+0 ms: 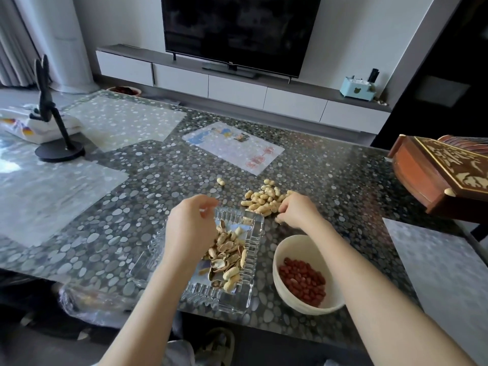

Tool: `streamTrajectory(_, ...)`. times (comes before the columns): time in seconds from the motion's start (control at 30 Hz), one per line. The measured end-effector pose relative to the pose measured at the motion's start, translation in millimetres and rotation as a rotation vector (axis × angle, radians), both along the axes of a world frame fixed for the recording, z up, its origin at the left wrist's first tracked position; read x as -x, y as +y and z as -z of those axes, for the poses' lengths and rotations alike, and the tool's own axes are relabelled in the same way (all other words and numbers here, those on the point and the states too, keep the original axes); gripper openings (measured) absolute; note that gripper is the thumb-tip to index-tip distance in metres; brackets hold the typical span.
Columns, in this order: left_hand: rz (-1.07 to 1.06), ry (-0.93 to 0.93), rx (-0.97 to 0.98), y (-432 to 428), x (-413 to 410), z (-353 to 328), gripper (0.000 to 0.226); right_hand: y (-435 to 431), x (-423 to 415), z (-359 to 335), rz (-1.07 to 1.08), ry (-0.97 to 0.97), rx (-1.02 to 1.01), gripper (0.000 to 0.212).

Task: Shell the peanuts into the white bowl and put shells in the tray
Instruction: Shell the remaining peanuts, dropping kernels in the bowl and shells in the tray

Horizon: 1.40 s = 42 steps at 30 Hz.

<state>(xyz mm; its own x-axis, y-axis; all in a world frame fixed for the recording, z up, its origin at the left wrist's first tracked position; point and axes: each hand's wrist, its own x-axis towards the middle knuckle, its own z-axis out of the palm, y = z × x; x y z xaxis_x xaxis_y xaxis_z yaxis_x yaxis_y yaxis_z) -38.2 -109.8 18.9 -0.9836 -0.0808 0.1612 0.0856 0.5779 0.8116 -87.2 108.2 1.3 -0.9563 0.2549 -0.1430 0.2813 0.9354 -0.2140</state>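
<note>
A clear glass tray (248,297) near the table's front edge holds several empty peanut shells (229,257). To its right, a white bowl (290,249) contains red shelled peanuts (303,282). A pile of unshelled peanuts (262,198) lies beyond the tray, with one stray peanut (220,181) further left. My left hand (190,225) hovers over the tray's far left part, its fingers loosely curled with nothing visible in them. My right hand (295,211) reaches into the pile's right edge, fingers curled down among the peanuts; what they hold is hidden.
The table (148,186) has a pebble-patterned top with plastic mats on it. A black stand (56,146) sits at the far left, and a carved wooden box (438,178) at the right edge. A TV and low cabinet stand beyond.
</note>
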Motion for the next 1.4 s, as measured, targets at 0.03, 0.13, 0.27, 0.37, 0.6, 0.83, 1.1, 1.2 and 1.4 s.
streamTrajectory(0.03, 0.008, 0.004, -0.002, 2, -1, -1, 0.023, 2, 7, 6, -0.014, -0.027, -0.012, 0.024)
streamTrajectory(0.13, 0.026, 0.014, 0.003, 7, -2, -3, 0.021, 3, 18, 21, -0.002, -0.053, -0.021, 0.027)
streamTrajectory(0.27, 0.063, 0.010, -0.012, 13, -4, -3, 0.017, 3, 12, 21, 0.029, 0.014, 0.089, 0.021)
streamTrajectory(0.37, 0.132, 0.014, -0.059, 20, -8, -4, 0.015, -1, -12, -3, 0.005, 0.212, 0.336, 0.014)
streamTrajectory(0.6, 0.391, -0.113, -0.247, 40, -27, -6, 0.026, -23, -112, -35, -0.141, 0.484, 0.692, 0.015)
streamTrajectory(0.83, 0.576, -0.259, -0.415, 57, -38, -8, 0.022, -12, -147, -34, -0.212, 0.582, 0.789, 0.011)
streamTrajectory(1.1, 0.667, -0.421, -0.663, 70, -42, -11, 0.021, 2, -160, -31, -0.253, 0.491, 0.767, 0.029)
streamTrajectory(1.2, 0.682, -0.434, -0.674, 73, -45, -11, 0.019, 3, -164, -30, -0.314, 0.394, 0.722, 0.026)
streamTrajectory(1.4, 0.623, -0.387, -0.601, 82, -50, -11, 0.024, 4, -168, -30, -0.278, 0.460, 0.792, 0.025)
